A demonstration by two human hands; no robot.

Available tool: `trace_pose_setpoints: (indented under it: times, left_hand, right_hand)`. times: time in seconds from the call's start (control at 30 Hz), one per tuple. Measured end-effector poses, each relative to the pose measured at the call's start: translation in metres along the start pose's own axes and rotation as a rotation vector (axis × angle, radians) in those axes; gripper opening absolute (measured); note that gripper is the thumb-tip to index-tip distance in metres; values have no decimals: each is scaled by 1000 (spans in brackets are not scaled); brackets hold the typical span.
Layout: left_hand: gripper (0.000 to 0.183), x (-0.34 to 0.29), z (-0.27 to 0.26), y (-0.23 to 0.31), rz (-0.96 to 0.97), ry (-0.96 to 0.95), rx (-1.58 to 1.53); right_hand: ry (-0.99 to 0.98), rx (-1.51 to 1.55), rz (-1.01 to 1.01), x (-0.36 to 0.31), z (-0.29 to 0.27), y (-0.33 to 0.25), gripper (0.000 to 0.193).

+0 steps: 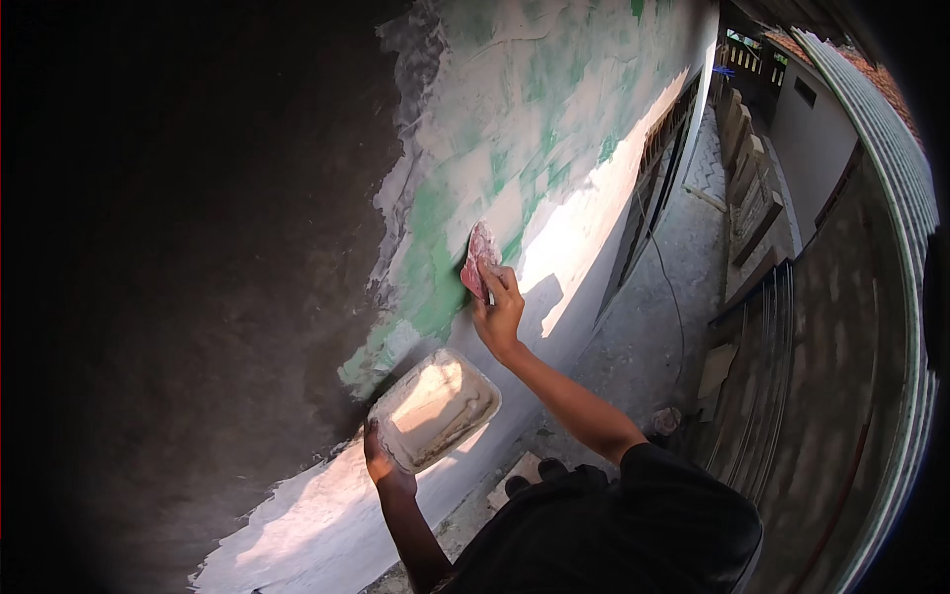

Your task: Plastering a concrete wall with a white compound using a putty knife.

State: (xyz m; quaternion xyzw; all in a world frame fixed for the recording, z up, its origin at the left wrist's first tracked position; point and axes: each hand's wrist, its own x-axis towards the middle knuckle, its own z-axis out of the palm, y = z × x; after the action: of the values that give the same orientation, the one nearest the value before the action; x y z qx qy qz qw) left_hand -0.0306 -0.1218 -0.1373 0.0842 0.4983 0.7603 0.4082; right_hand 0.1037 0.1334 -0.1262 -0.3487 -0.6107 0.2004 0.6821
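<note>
Skimming putty: our right hand (pixel 498 309) clamps pink scraper (pixel 480 259) flat on green wall (pixel 435 267); left hand (pixel 381 463) grips tray (pixel 435 408) (half full); next stroke wants steady pressure

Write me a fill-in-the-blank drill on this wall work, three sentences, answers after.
1. The right hand presses a reddish scraper against the ____.
2. The left hand holds a tray by its ____ end.
3. Under the white filler, patches of the old paint show ____.

Missing words: wall; lower; green
</note>
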Motion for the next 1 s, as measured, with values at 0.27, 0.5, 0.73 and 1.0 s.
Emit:
trace_pose_setpoints:
  times: [0.27, 0.5, 0.73, 1.0]
  left_hand:
    - [62, -11, -9, 17, 16, 67, 67]
    - [59, -21, -17, 16, 10, 4, 44]
    - [57, -15, -46, 13, 47, -18, 75]
    - [57, -14, -63, 22, 8, 2, -5]
  right_hand:
    - [57, 201, 152, -15, -41, 19, 16]
    - [257, 42, 105, 90, -34, 35, 17]
    - [123, 125, -39, 15, 5, -27, 28]
    - [-96, 373, 52, -16, -9, -68, 13]
